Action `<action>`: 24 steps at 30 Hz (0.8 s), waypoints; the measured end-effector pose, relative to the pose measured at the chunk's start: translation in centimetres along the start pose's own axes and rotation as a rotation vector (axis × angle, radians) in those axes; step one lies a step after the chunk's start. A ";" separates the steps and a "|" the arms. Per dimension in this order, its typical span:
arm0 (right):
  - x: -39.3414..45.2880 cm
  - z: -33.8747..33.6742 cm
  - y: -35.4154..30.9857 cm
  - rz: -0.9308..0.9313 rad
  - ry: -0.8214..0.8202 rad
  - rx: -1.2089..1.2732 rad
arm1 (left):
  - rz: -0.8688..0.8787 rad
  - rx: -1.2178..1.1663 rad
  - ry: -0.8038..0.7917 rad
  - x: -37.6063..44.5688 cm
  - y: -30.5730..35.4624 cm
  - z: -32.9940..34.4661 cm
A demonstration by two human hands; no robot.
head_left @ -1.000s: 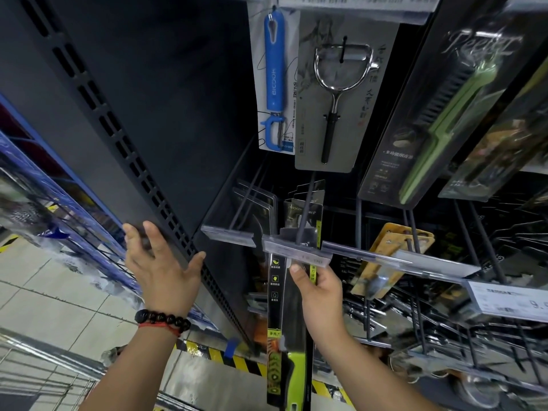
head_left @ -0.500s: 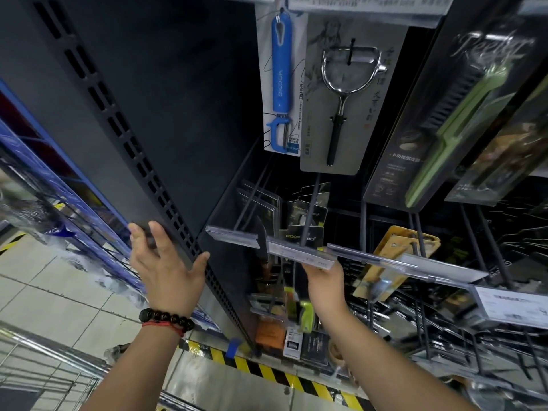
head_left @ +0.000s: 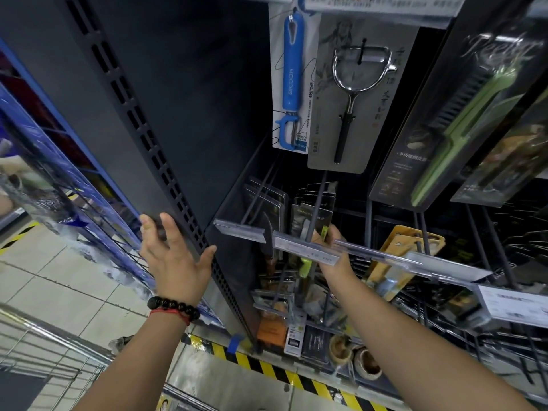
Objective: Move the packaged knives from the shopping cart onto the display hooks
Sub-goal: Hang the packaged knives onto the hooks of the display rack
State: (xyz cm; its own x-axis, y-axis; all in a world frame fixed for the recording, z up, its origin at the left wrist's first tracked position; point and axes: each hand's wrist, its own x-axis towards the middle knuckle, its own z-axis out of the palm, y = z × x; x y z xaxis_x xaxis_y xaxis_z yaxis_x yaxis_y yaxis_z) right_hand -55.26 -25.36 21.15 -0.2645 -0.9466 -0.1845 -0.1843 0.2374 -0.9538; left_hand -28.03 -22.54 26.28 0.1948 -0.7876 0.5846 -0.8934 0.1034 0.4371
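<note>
A packaged knife (head_left: 309,225) with a green handle (head_left: 305,266) hangs on a dark display hook (head_left: 316,209), in front of several similar packs. My right hand (head_left: 333,247) reaches under the clear price label strip (head_left: 305,251), which hides part of it. Its fingers hold the pack's right edge. My left hand (head_left: 175,253) grips the front edge of the dark shelf side panel (head_left: 184,120), thumb on the inner side. A corner of the wire shopping cart (head_left: 44,348) shows at the lower left.
Peelers on cards hang above: a blue one (head_left: 292,81), a steel one (head_left: 354,93), a green one (head_left: 462,114). Bare hooks and a wooden-handled pack (head_left: 406,256) lie to the right. Blue racking (head_left: 59,185) stands left. Yellow-black floor tape (head_left: 267,369) runs below.
My right hand has pushed the knife pack from in front of the label strip back along the hook toward the other packs. My left hand has stayed on the panel edge.
</note>
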 end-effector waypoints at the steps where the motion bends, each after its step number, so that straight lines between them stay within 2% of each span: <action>1: -0.5 -0.1 -0.2 -0.042 -0.026 -0.052 | -0.004 0.011 -0.002 0.0 0.0 -0.1; 3: -0.9 -0.7 1.0 -0.021 0.023 -0.096 | -0.018 0.027 -0.011 0.0 0.2 -0.2; 6: -2.4 -1.3 0.9 0.075 0.138 0.004 | -0.070 -0.001 -0.030 0.0 0.7 -0.4; 9: -4.6 -1.8 1.0 -0.009 0.170 0.010 | -0.144 -0.023 -0.062 -1.4 1.2 -1.0; 12: -6.7 -2.2 1.3 -0.101 0.076 -0.047 | -0.197 -0.058 -0.162 -4.7 1.7 -1.4; 18: -10.2 -0.3 -0.2 -0.265 -0.178 -0.225 | -0.238 -0.067 -0.477 -10.5 2.6 -3.4; 24: -15.4 3.7 -1.7 -0.389 -0.364 -0.371 | -0.295 -0.072 -0.625 -12.9 0.2 -8.1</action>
State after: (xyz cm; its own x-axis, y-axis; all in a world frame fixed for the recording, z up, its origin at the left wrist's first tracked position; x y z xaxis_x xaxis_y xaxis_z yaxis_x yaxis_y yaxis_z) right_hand -47.35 -11.96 24.70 0.2138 -0.9765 0.0269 -0.5341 -0.1399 -0.8338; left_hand -27.45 -7.43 24.44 0.1363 -0.9889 -0.0594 -0.8059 -0.1456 0.5739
